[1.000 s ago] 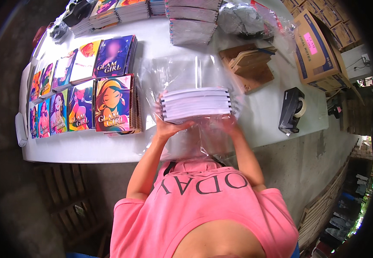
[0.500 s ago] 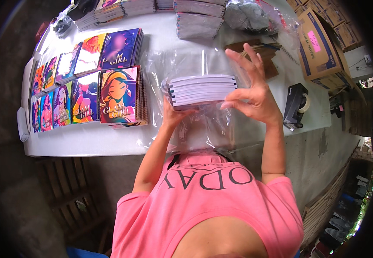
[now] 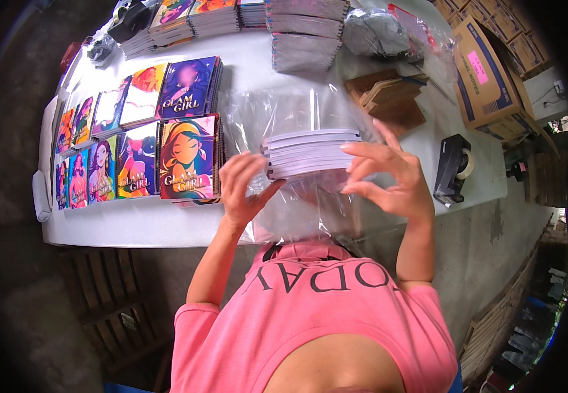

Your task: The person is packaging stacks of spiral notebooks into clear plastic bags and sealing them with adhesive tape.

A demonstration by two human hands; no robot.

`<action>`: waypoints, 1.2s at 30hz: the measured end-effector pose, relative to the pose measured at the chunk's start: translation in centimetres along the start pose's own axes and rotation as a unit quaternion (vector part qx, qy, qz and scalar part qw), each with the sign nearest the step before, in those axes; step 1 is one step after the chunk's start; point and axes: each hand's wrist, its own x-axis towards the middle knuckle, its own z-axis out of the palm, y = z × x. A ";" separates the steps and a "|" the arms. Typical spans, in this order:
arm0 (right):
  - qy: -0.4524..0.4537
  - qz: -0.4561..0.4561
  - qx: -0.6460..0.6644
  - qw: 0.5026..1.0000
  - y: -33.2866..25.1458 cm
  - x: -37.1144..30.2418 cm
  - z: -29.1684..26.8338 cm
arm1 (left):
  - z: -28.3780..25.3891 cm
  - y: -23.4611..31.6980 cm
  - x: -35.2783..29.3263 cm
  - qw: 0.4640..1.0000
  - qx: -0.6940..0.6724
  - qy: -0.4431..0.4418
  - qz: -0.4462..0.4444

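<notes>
A stack of notebooks (image 3: 313,156), with its white page edges facing up toward me, stands on a clear plastic sheet or bag (image 3: 297,206) in front of my chest. At the stack's left end is my left hand (image 3: 243,190): its fingers are bent, slightly blurred and spread from the thumb, which reaches the stack's lower left corner. My right hand (image 3: 392,177) closes round the right end, fingertips on the upper part and thumb lower down. Whether it also pinches the plastic is hard to see.
Rows of colourful spiral notebooks (image 3: 189,157) cover the table's left. Wrapped notebook stacks (image 3: 307,39) stand at the back. To the right are brown cardboard pieces (image 3: 388,98), a black tape dispenser (image 3: 453,170) and a cardboard box (image 3: 490,72). The white table's (image 3: 120,229) near edge curves before me.
My left hand has shifted left, its fingers coming off the stack's end. My right hand's raised fingers have come down onto the right end. The whole view has shifted slightly.
</notes>
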 end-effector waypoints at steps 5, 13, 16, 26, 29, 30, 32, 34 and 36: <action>-0.004 0.071 -0.222 0.972 -0.8 0.9 1.5 | -0.1 0.1 1.7 0.992 0.031 -0.105 0.069; -0.121 -0.002 -0.142 0.982 -1.8 1.9 2.2 | -0.2 -0.2 0.6 0.999 -0.044 -0.016 0.010; -0.090 -0.088 -0.074 0.989 -2.1 0.7 1.3 | -0.1 0.0 1.2 0.993 0.004 -0.103 0.059; 0.137 0.123 0.108 0.977 3.6 2.6 -1.4 | -0.6 0.7 4.4 0.947 0.005 -0.305 0.104; 0.027 0.145 0.100 0.984 4.9 7.0 -0.1 | -0.5 2.1 6.6 0.918 0.028 -0.378 0.116; -0.028 0.181 0.107 0.977 5.2 7.7 -0.2 | -0.4 2.2 7.2 0.912 0.034 -0.388 0.125; 0.182 0.138 0.218 0.949 6.3 6.5 -1.4 | -0.2 1.8 8.0 0.900 0.028 -0.412 0.139; 0.300 0.087 0.266 0.912 7.8 3.3 -3.7 | -0.5 1.2 7.7 0.893 0.003 -0.431 0.129; 0.254 0.068 0.231 0.937 9.6 -2.4 -2.6 | -0.6 1.0 7.8 0.880 -0.008 -0.457 0.129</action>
